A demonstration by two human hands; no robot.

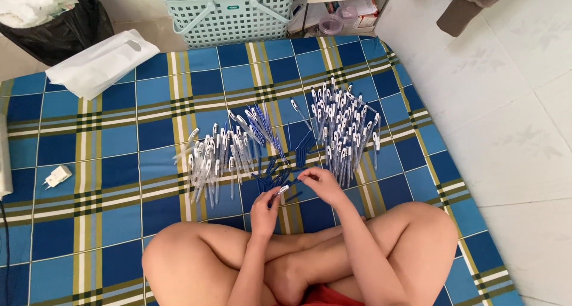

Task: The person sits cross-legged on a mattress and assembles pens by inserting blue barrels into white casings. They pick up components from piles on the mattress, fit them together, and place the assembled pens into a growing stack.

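While the person sits cross-legged on the blue checked mat (119, 163), the left hand (265, 207) pinches a pen (280, 191) whose long axis slants up toward the right hand (322, 182), which hovers just beside its tip with fingers narrowed over loose blue parts (280, 176). Beyond lie a left pile of pens (217, 154) and a right pile (342, 130). Farthest stand a green basket (226, 14) and a white bag (101, 61).

arms: bare, no sleeves | legs: bare | garment: red shorts (322, 296) | wrists: no watch or rings seen
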